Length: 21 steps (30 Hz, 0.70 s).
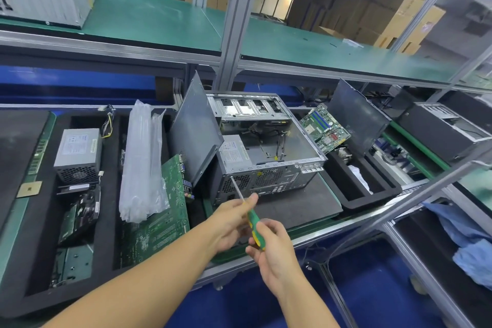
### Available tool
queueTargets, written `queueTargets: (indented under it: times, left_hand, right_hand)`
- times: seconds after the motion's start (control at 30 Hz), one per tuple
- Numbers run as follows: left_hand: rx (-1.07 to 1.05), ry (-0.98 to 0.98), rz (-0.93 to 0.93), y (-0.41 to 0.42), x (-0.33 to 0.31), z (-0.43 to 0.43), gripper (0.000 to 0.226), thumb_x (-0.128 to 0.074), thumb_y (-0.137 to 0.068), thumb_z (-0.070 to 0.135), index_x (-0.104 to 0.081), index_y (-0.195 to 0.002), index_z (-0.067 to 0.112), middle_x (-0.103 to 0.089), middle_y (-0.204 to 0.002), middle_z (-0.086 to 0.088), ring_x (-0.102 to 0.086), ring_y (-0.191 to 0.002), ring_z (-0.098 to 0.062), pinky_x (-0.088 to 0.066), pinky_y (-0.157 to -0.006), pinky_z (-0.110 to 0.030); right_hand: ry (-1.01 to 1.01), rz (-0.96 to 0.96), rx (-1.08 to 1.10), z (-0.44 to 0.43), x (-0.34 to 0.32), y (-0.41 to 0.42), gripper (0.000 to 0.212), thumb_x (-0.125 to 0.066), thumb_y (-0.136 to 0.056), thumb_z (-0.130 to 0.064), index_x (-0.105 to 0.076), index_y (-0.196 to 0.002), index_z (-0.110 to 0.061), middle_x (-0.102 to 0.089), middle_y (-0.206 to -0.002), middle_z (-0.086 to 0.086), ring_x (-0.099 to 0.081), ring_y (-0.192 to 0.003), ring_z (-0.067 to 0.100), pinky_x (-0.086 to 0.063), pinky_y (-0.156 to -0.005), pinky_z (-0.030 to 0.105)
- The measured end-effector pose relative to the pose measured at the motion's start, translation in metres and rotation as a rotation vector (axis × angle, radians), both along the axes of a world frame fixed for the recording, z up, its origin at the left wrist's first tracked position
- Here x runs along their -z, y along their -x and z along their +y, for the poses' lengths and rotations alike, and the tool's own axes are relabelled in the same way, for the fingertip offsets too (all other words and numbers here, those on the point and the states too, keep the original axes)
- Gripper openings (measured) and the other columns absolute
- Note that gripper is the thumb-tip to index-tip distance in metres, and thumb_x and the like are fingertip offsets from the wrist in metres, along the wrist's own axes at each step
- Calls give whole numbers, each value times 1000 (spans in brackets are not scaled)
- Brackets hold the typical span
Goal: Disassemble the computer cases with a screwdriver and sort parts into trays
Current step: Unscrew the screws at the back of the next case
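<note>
1. The right hand, low and centre in the frame, is wrapped around the green-and-yellow handle of a screwdriver.
2. The left hand, just up and left of it, pinches the top of the handle where the metal shaft begins; the shaft slants up-left and its tip touches the rear panel of the computer case near the upper left corner.
3. The case lies open-side up on a dark mat in the middle of the frame; it is bare grey metal inside, with loose cables and a power supply at its near left corner. That unit carries a white label, too small to read.
4. A grey side panel leans tilted against the case's left side.
5. Left of that, a black foam tray holds a second power supply with an unreadable label, clear plastic bags, and a green motherboard.
6. Right of the case, another motherboard stands tilted at a smaller black tray.
7. The workbench has aluminium framing and a green shelf above; cardboard boxes are stacked in the upper right.
</note>
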<state>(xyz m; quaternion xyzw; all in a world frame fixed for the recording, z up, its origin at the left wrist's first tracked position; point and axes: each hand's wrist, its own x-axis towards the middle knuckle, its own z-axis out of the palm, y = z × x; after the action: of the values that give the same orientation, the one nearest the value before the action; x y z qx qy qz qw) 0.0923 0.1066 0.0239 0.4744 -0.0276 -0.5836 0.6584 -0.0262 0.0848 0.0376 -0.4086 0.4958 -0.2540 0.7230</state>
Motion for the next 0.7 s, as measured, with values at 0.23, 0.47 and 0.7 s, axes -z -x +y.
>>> queueTargets:
  times: [0.23,0.47,0.7]
  left_hand:
    - [-71,21,24,-5,7,2,29,-75,-83,1,-63,-109,5,-72,-89,-15,-67,-74,-23,-51,-62,-32]
    - [-328,-138,24,-37,11,-21,21,-70,-91,27,-69,-105,12,-74,-105,-4,-69,-100,-21,-51,-87,-37]
    - [-360,-162,116,-43,8,-34,15,-75,-88,22,-72,-96,9,-75,-92,-7,-71,-82,-16,-52,-76,-32]
  right_hand:
    - [-85,-91,15,1,-4,-5,27,-63,-99,-16,-61,-113,7,-61,-90,17,-57,-65,18,-52,-52,29]
    - [35,10,-45,0,-10,-3,14,-57,-101,-8,-62,-113,-1,-62,-91,17,-55,-66,17,-52,-54,29]
    - [114,50,-70,-3,-11,-1,14,-58,-100,-9,-60,-114,-4,-62,-96,16,-56,-67,17,-53,-55,29]
